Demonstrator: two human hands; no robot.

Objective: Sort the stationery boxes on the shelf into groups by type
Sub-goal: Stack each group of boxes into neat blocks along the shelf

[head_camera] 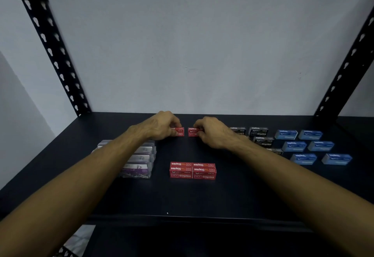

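Far back on the black shelf (182, 198), my left hand (162, 127) grips a red staples box (179, 131). Just to its right, my right hand (212, 132) grips a second red staples box (192, 132); a small gap separates the two boxes. Nearer to me sits a tight block of several red staples boxes (192, 170). Clear boxes of paper clips with purple labels (139, 162) are stacked at the left, partly hidden by my left forearm. Black staples boxes (260, 135) stand right of my right hand, and blue staples boxes (309, 147) lie further right.
Black perforated uprights rise at the back left (50, 48) and back right (344, 70) corners, against a pale wall (192, 44). The shelf's front edge (182, 219) runs below my forearms.
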